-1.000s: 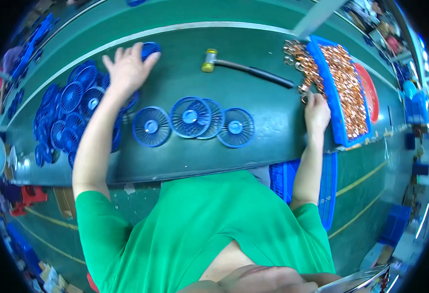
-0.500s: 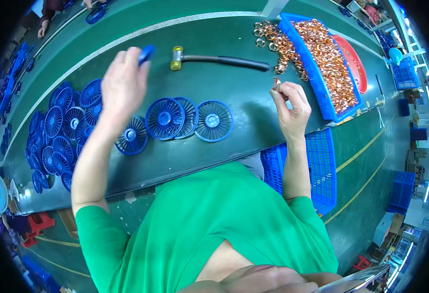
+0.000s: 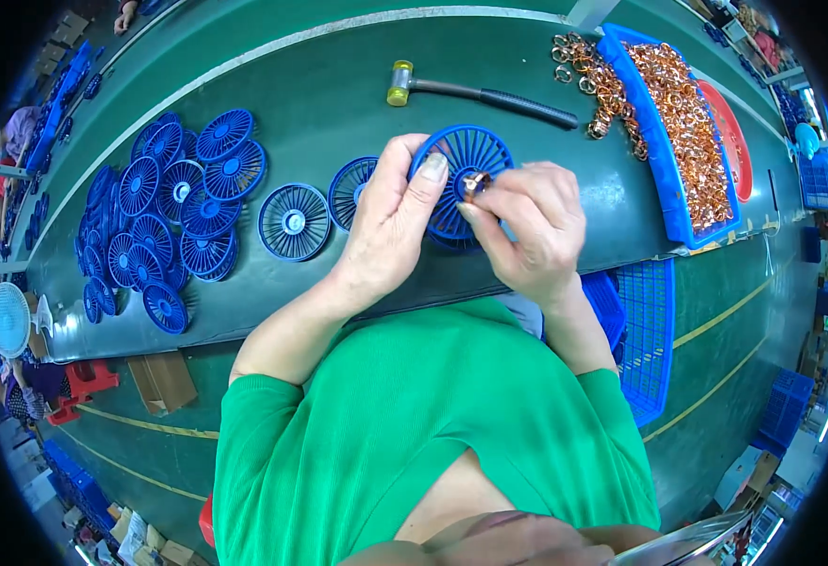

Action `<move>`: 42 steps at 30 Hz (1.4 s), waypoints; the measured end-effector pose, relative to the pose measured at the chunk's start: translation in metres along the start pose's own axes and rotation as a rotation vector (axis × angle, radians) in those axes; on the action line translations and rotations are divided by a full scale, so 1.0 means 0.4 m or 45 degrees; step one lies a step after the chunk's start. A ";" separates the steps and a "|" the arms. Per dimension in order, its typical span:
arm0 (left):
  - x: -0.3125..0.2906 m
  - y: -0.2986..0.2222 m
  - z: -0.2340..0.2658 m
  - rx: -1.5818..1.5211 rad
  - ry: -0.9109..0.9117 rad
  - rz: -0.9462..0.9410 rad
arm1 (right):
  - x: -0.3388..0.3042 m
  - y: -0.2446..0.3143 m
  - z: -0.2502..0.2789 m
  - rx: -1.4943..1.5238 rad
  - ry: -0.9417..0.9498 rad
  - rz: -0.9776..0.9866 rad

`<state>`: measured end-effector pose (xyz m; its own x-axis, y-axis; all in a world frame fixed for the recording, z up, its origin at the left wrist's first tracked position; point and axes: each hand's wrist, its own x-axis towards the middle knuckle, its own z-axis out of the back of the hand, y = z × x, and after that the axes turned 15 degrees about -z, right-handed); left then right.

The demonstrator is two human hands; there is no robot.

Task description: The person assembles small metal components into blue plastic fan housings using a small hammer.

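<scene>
My left hand (image 3: 387,219) grips a blue spoked plastic disc (image 3: 478,149) by its left edge, thumb over the face, holding it tilted above the table. My right hand (image 3: 538,224) pinches a small copper-coloured ring (image 3: 474,183) at the disc's raised hub. The fingers partly cover the ring, so I cannot tell whether it sits around the hub. Just left of my hands, a similar spoked disc (image 3: 294,222) lies flat, with another disc (image 3: 346,189) partly hidden behind my left hand. A hammer (image 3: 485,95) with yellow faces and a black grip rests beyond them.
A heap of blue spoked discs (image 3: 208,209) covers the table's left part. On the right stand a blue tray (image 3: 657,156) full of copper rings and a red tray (image 3: 736,151). Loose rings (image 3: 607,92) lie beside the blue tray. A blue crate (image 3: 648,330) stands below the table edge.
My left hand has come from the far left to the middle with a disc. My right hand has brought its copper ring leftward to the disc's hub. The view has shifted.
</scene>
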<state>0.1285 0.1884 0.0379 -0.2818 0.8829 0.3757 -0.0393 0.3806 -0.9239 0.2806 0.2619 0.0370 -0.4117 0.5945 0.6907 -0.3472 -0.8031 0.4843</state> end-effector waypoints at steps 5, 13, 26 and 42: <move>-0.024 0.027 -0.002 0.285 0.006 -0.104 | 0.004 0.024 -0.031 -0.137 0.115 -0.153; -0.008 0.004 0.007 0.369 0.096 -0.075 | -0.008 0.014 -0.031 -0.183 0.336 -0.193; -0.054 -0.084 0.036 -0.538 0.434 0.432 | 0.005 -0.013 0.062 0.485 0.786 0.054; -0.072 -0.017 -0.013 0.506 0.536 -0.575 | -0.051 -0.052 0.071 0.833 0.705 -0.415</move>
<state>0.1419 0.1617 0.0338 0.2332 0.7249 0.6481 -0.4319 0.6744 -0.5989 0.3200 0.2654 0.0283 -0.7808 0.5945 0.1922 -0.0400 -0.3546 0.9342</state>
